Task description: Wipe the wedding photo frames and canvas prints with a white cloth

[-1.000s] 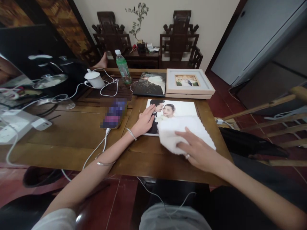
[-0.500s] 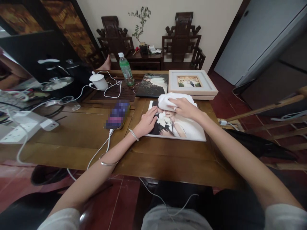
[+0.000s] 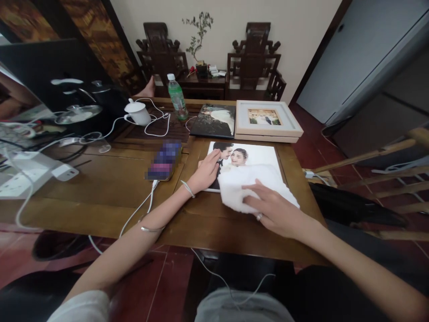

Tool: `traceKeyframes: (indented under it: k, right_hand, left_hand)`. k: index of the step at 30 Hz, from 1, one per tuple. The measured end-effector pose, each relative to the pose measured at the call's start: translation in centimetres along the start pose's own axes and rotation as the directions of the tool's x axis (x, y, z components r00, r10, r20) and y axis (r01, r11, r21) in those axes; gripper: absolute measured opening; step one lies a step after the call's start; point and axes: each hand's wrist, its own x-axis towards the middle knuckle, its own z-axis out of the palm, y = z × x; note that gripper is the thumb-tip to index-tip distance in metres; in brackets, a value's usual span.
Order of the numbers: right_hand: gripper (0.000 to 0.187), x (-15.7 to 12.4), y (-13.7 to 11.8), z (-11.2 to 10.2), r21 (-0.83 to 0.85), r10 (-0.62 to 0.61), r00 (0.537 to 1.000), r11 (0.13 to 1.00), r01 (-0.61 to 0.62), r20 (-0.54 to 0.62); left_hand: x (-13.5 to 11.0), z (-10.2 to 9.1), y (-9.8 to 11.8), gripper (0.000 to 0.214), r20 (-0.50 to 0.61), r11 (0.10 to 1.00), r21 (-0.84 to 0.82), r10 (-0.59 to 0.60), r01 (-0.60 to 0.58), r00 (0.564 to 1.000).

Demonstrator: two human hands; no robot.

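Observation:
A photo panel with a picture of two people lies flat on the wooden table. My left hand rests on its left edge, fingers stretched out flat. A white cloth is bunched under my right hand, whose fingers are pressed around it. The cloth covers the lower right part of the panel and hangs past its near edge. Behind the panel lie a dark photo panel and a light wooden picture frame, side by side.
A phone on a charging cable lies left of the panel. Further back stand a green-labelled bottle and a white lidded cup. A power strip, cables and a black pot fill the left side. Another person's foot shows behind the table.
My right hand has drawn the cloth from the panel's top edge toward me, down to its near edge. The pictured faces are uncovered now. My left hand has stayed in place.

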Motion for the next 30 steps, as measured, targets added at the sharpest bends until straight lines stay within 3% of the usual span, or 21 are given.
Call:
traceKeyframes:
  k: [2, 5, 12, 14, 17, 20, 24, 27, 30]
  right_hand:
    - [0.047, -0.7, -0.4, -0.5, 0.048, 0.010, 1.000, 0.999, -0.011, 0.028]
    - [0.043, 0.2, 1.0, -1.1, 0.067, 0.065, 0.997, 0.996, -0.067, 0.036]
    - [0.035, 7.0, 7.5, -0.7, -0.061, 0.244, 0.970, 0.968, -0.244, -0.020]
    - [0.042, 8.6, 7.5, 0.0, -0.088, 0.241, 0.970, 0.966, -0.241, -0.014]
    - [0.049, 9.7, 5.4, 1.1, -0.097, 0.183, 0.981, 0.979, -0.177, 0.057]
    - [0.048, 9.0, 2.2, 1.6, -0.028, 0.017, 0.990, 1.000, -0.013, 0.139]
    - [0.044, 5.7, -0.6, 0.8, 0.089, -0.148, 0.973, 0.987, 0.134, 0.178]
    - [0.047, 2.8, -0.5, -0.4, 0.115, -0.102, 0.980, 0.990, 0.083, 0.170]
    - [0.050, 0.9, 1.3, -1.3, 0.084, 0.043, 0.991, 0.995, -0.053, 0.125]
  left_hand:
    - [0.0, 0.0, 0.0, 0.051, 0.001, 1.000, 0.000, 0.006, -0.006, 1.000]
    - [0.1, 0.1, -0.1, 0.051, 0.002, 1.000, 0.005, -0.006, 0.006, 1.000]
    - [0.1, 0.1, 0.2, 0.051, 0.007, 1.000, 0.015, -0.025, 0.025, 1.000]
    - [0.1, -0.1, 0.3, 0.049, -0.027, 0.999, -0.033, -0.031, 0.030, 0.999]
    - [0.2, -0.5, 0.4, 0.052, -0.189, 0.984, -0.176, -0.061, 0.028, 0.980]
    - [0.2, -1.0, 0.6, 0.063, -0.320, 0.951, -0.309, -0.133, 0.029, 0.938]
    - [0.1, -1.3, 0.9, 0.065, -0.318, 0.951, -0.308, -0.130, 0.027, 0.939]
    - [-0.1, -1.1, 1.3, 0.063, -0.207, 0.985, -0.170, -0.018, -0.018, 0.978]
    - [-0.3, -0.9, 1.6, 0.057, -0.042, 0.997, -0.038, 0.067, -0.068, 0.997]
